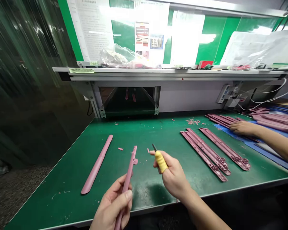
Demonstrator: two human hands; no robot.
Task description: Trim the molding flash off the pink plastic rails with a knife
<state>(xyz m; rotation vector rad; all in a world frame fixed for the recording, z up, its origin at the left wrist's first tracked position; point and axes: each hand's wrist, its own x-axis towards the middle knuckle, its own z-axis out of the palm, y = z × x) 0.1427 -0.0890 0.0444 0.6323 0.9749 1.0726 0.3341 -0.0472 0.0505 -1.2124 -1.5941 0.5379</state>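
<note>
Long pink plastic strip (128, 179), tilted upright; yellow-handled knife (159, 159) beside.

Both forearms are bare (no sleeves, gloves or, seemingly, rings on the fingers (124, 195)).

**Around the bench**

A green table (158, 134) runs under a grey shelf (172, 72). Left of the grip, 1 finished pink strip (97, 164) lies flat on the mat, well apart. Right of the grip, a group of pink ribbed rails (213, 153) lies side by side, angled across the table. Beyond it, pink shavings (193, 121) are scattered near the back wall. Further right, a co-worker's hand (243, 127) rests on a blue sheet (266, 147), beside a stack of pink parts (273, 119). Straight ahead, a dark chute opening (129, 100) sits under the shelf. Above hang printed papers (148, 35) and a crumpled plastic bag (114, 56). White cables (268, 95) trail at far right.
</note>
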